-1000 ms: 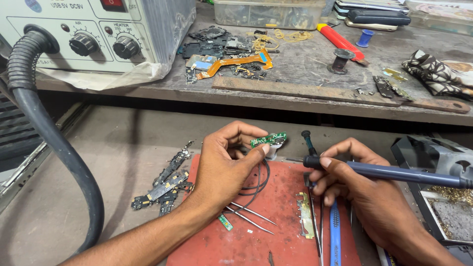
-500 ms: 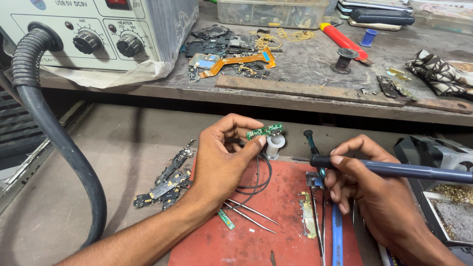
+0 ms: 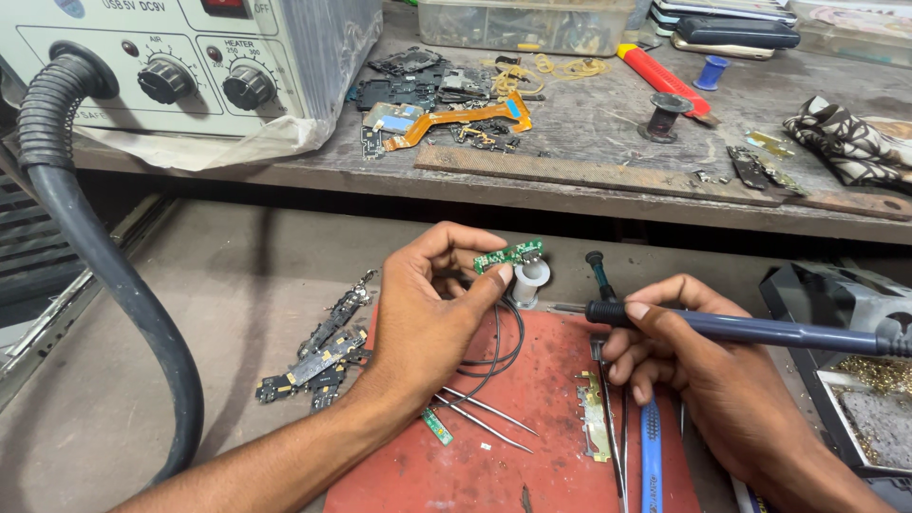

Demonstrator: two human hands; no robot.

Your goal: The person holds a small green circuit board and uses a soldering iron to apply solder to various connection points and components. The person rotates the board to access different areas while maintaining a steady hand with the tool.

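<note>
I pinch green circuit board (image 3: 509,256), left fingers (image 3: 489,285) clamped, centre frame | right hand (image 3: 693,366) fingers wrapped round soldering iron (image 3: 741,330) | risk: loose pinch lets board slip.

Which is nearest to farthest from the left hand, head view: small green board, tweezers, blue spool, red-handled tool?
From the left hand:
1. small green board, pinched in its fingertips.
2. tweezers, on the red mat below the wrist.
3. red-handled tool and blue spool, back shelf; too close to call.

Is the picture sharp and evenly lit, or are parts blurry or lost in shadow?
Head view: soft, even light; left hand, small green circuit board and soldering iron in the right hand look sharp. The gap under the wooden shelf is dark. Frame edges bend slightly; no strong glare.
</note>
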